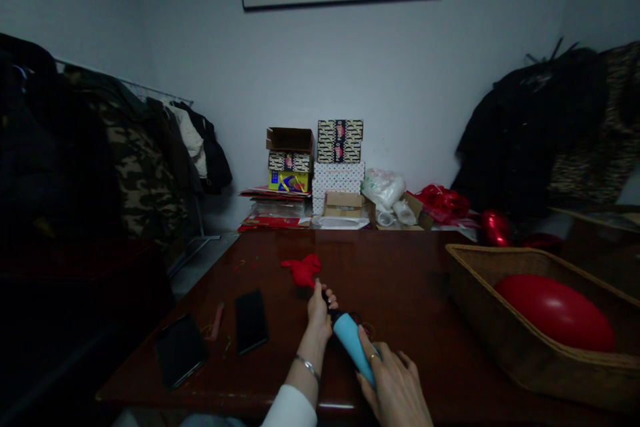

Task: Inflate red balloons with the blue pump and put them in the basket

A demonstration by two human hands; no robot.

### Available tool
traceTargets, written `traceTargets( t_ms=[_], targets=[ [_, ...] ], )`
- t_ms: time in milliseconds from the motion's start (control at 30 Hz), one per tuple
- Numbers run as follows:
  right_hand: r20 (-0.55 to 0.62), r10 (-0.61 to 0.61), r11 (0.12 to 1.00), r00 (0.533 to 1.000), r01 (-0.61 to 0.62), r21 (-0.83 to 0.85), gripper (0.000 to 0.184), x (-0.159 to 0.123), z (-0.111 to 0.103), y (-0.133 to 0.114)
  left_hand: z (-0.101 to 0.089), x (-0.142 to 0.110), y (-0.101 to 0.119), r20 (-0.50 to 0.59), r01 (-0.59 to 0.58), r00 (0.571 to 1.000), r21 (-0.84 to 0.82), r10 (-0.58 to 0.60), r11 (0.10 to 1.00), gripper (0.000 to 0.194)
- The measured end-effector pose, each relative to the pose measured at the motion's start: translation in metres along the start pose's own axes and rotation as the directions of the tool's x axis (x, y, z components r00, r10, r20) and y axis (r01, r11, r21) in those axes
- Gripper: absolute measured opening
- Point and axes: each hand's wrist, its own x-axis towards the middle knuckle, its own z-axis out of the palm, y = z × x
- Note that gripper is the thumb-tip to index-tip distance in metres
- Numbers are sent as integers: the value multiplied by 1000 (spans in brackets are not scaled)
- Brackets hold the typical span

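A red balloon (303,271), small and only partly filled, with stubby protrusions, points away from me over the table (400,273). My left hand (320,310) is closed around its neck, where it meets the dark nozzle end of a light-blue hand pump (353,341). My right hand (393,373) grips the near end of the pump, the thumb side along its barrel. The pump slants from lower right to upper left. Fingers cover the exact join between balloon and nozzle.
Left on the table lie a black phone (251,321), a dark tablet-like device (181,350) and a small reddish stick (217,320). A wicker basket (493,327) with a large red balloon (555,312) stands right. Boxes (340,177) are stacked behind the table.
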Motion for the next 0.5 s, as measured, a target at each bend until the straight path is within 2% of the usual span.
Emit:
traceTargets(
  t_ms=[200,400,500],
  targets=[
    [-46,-82,995,996,84,53,61,-11,11,17,-1,5,-2,-12,-15,1000,16,15,1000,34],
    [-127,-134,991,983,137,9,65,-27,22,39,-3,11,2,28,-7,1000,-12,7,1000,33],
    [-129,-132,991,983,133,1,69,-35,22,50,-1,14,7,7,-10,1000,-8,10,1000,33]
  ],
)
